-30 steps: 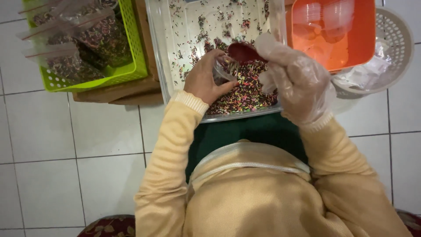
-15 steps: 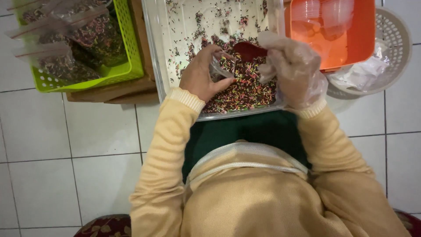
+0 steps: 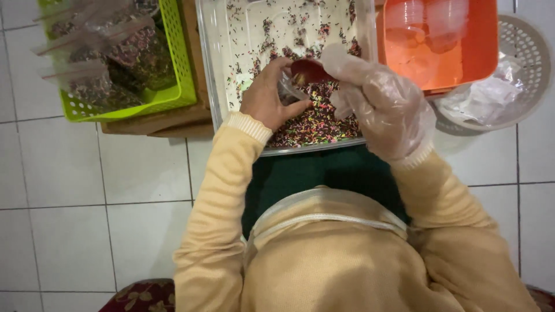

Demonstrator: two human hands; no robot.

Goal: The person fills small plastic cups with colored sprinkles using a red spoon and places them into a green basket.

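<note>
My left hand [image 3: 267,97], bare, pinches a small clear plastic bag [image 3: 287,88] open over a clear tray [image 3: 208,75] of coloured sprinkles [image 3: 315,118]. My right hand [image 3: 384,104], in a loose clear plastic glove, grips a red scoop [image 3: 308,71] tipped toward the bag's mouth. Both hands hover above the heap of sprinkles at the tray's near edge. Sprinkles are scattered thinly over the tray's far part.
A green mesh basket [image 3: 173,75] at the left holds several filled sprinkle bags. An orange tub [image 3: 480,52] with clear cups sits right of the tray, beside a white round basket [image 3: 532,63] with crumpled plastic. White floor tiles surround a low wooden stand [image 3: 156,122].
The camera view has shifted slightly. The right hand with the red scoop has dropped from above the heap toward the bag held in the left hand.
</note>
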